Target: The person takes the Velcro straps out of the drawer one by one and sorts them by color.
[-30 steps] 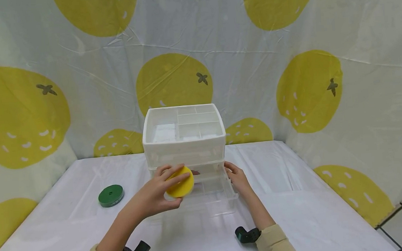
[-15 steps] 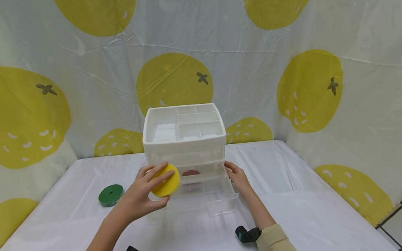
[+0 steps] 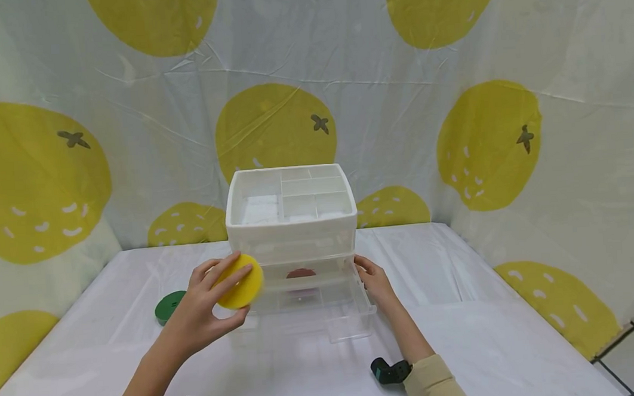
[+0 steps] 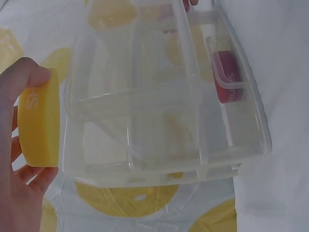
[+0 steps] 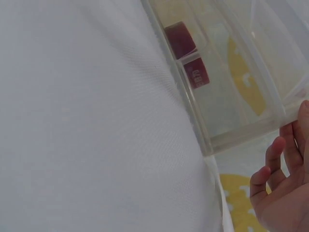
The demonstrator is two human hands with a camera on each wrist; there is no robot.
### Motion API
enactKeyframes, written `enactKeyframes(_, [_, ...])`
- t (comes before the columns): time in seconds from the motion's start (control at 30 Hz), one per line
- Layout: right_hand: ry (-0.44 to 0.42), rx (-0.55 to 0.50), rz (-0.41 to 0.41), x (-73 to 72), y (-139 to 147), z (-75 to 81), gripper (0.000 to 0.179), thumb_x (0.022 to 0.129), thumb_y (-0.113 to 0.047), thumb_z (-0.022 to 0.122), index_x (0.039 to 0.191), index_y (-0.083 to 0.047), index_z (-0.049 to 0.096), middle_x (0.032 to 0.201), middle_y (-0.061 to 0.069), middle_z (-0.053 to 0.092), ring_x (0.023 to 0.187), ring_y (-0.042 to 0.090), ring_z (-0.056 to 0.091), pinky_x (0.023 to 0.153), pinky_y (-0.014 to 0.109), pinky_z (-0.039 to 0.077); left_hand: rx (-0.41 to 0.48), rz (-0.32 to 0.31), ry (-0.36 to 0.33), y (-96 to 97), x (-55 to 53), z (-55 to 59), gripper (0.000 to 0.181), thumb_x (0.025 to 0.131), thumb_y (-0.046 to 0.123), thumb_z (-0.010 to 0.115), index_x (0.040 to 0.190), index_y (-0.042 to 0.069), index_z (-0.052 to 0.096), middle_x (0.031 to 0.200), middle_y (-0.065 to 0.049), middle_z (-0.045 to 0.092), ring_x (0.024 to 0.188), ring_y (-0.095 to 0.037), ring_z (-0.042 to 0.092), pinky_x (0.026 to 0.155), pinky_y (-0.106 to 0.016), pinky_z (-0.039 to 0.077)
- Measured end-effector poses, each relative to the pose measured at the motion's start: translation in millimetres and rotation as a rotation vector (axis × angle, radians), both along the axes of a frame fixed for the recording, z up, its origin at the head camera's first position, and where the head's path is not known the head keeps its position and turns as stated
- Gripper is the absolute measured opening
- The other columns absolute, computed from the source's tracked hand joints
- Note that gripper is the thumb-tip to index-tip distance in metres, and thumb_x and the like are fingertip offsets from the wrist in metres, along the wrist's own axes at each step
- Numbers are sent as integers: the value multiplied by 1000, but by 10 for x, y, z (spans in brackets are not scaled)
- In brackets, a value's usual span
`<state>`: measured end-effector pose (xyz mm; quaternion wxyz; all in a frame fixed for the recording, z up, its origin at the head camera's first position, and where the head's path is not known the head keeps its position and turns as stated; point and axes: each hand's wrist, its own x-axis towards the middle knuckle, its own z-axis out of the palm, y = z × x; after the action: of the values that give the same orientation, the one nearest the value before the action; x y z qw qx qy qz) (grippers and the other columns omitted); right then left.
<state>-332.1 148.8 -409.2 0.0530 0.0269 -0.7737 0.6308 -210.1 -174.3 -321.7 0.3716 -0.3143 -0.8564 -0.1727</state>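
Observation:
A thick yellow disc (image 3: pixel 241 282) is held on edge between the thumb and fingers of my left hand (image 3: pixel 194 309), left of the white drawer unit (image 3: pixel 292 235). In the left wrist view, pale lettering shows on its rim. My right hand (image 3: pixel 374 279) touches the unit's right side; in the right wrist view its lightly bent fingertips rest at the edge of a clear drawer (image 5: pixel 241 137). Through the clear plastic a dark red piece (image 4: pixel 227 75) with lettering is visible inside. A green disc (image 3: pixel 168 307) lies on the table, partly hidden by my left hand.
The unit's top tray (image 3: pixel 258 207) is divided into several compartments. A clear lower drawer (image 3: pixel 351 328) juts toward me. White cloth (image 3: pixel 496 332) covers the table, and a fruit-print curtain (image 3: pixel 377 117) hangs behind. Each wrist wears a black camera (image 3: pixel 390 370).
My left hand has moved left with the yellow disc, away from the front of the drawers, uncovering the red piece and now partly covering the green disc. My right hand has stayed in place.

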Motion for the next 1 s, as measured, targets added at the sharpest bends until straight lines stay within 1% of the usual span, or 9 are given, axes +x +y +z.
enactKeyframes(0.03, [-2, -1, -2, 0, -1, 4, 39, 93, -20, 50, 128, -4, 50, 119, 21, 58, 74, 2, 58, 65, 20, 48, 10, 2, 11, -14, 7, 0, 67, 63, 18, 75, 127, 22, 54, 138, -5, 43, 118, -25, 36, 80, -24, 50])
enactKeyframes(0.1, [-3, 3, -8, -3, 0, 8, 39, 93, -21, 51, 128, -4, 50, 120, 20, 58, 75, 3, 58, 65, 20, 48, 29, 5, 24, -41, 18, -1, 59, 70, 25, 72, 126, 21, 54, 138, -5, 44, 118, -25, 36, 84, -15, 45])
enactKeyframes(0.17, [-3, 7, -11, -6, 1, 13, 40, 93, -22, 51, 128, -4, 50, 121, 20, 57, 76, 3, 57, 66, 20, 48, 54, 6, 33, -69, 24, -6, 50, 79, 35, 64, 126, 21, 55, 138, -5, 44, 117, -27, 36, 87, -8, 38])
enactKeyframes(0.27, [-2, 6, -7, -9, 5, 13, 40, 93, -22, 51, 129, -4, 49, 124, 19, 56, 78, 3, 58, 67, 20, 48, 76, 20, 40, -106, 39, -20, 52, 85, 52, 46, 125, 20, 56, 137, -6, 45, 117, -27, 36, 89, -5, 32])
enactKeyframes(0.37, [-3, 4, 3, -8, 6, 4, 40, 93, -21, 51, 129, -4, 49, 126, 19, 54, 79, 4, 58, 67, 20, 48, 102, 36, 51, -145, 60, -43, 57, 85, 56, 38, 124, 19, 56, 136, -7, 46, 116, -28, 36, 91, -4, 28])
enactKeyframes(0.5, [-9, 14, -6, -9, 4, -12, 40, 93, -22, 51, 129, -5, 49, 126, 18, 54, 79, 2, 57, 67, 20, 47, 128, 46, 62, -197, 84, -69, 58, 85, 57, 39, 123, 17, 57, 136, -8, 46, 115, -29, 35, 94, -3, 22])
enactKeyframes(0.6, [-14, 20, -12, -10, 1, -16, 40, 93, -23, 51, 129, -5, 49, 126, 18, 54, 76, 0, 55, 66, 20, 45, 138, 48, 66, -235, 96, -87, 58, 85, 56, 40, 123, 16, 57, 136, -9, 45, 115, -30, 34, 95, -3, 20])
enactKeyframes(0.8, [-7, 24, -6, -7, 3, -16, 39, 94, -22, 50, 129, -5, 49, 124, 19, 56, 74, 0, 55, 64, 19, 45, 168, 44, 67, -321, 114, -135, 60, 84, 57, 40, 121, 13, 58, 134, -13, 46, 114, -34, 34, 94, 0, 19])
enactKeyframes(1.0, [1, 0, -3, -14, 5, -28, 38, 93, -21, 51, 127, -5, 51, 120, 19, 58, 74, 2, 57, 64, 20, 47, 188, 74, 66, -433, 138, -183, 63, 84, 58, 39, 120, 11, 59, 132, -16, 47, 112, -36, 33, 93, 2, 19])
